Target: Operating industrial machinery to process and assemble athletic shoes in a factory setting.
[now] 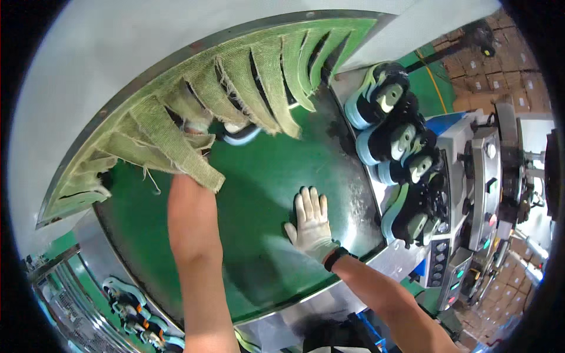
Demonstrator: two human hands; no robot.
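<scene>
My left forearm reaches under the hanging green cloth strips (259, 82). Of my left hand (197, 125), only a pale gloved bit shows through a gap; its fingers are hidden. Just right of it, a shoe (241, 136) with a light blue sole peeks out below the strips, and whether my hand touches it I cannot tell. My right hand (310, 226), in a white glove with a dark band at the wrist, lies flat on the green work surface (253, 235) with fingers stretched out and nothing held.
Several black shoes with light blue and green soles (394, 126) line the right edge. Beyond them stands a machine with a control panel (453, 270). More shoes (138, 317) sit at lower left beside a wire rack (70, 306). Stacked cartons (488, 65) fill the far right.
</scene>
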